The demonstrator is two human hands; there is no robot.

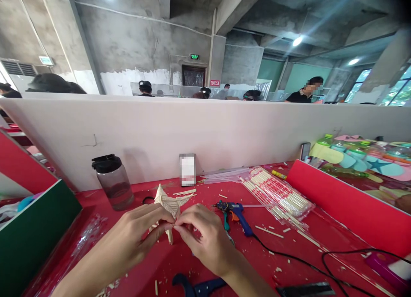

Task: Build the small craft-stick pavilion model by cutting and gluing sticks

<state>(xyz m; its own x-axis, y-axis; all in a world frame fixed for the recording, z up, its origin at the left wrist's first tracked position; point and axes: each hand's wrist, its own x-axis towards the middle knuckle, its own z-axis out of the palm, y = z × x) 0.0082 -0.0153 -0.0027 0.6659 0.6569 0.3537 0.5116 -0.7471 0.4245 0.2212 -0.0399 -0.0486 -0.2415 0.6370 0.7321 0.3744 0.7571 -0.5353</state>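
Note:
A small model built of pale wooden sticks (pixel 167 203) is held just above the red table (pixel 298 254). My left hand (pixel 141 230) pinches its lower left side. My right hand (pixel 202 237) pinches it from the right, and the fingertips of both hands meet at the model's middle. A blue hot-glue gun (pixel 236 213) lies on the table just right of my right hand, with its black cord (pixel 289 256) running off to the right.
A dark-lidded plastic jar (pixel 113 181) stands at the left by the white partition (pixel 205 130). Several wooden sticks in a clear bag (pixel 276 194) lie at the right. Blue-handled cutters (pixel 195 286) rest at the near edge. A red divider (pixel 346 207) borders the right, a green box (pixel 35 228) the left. People sit beyond the partition.

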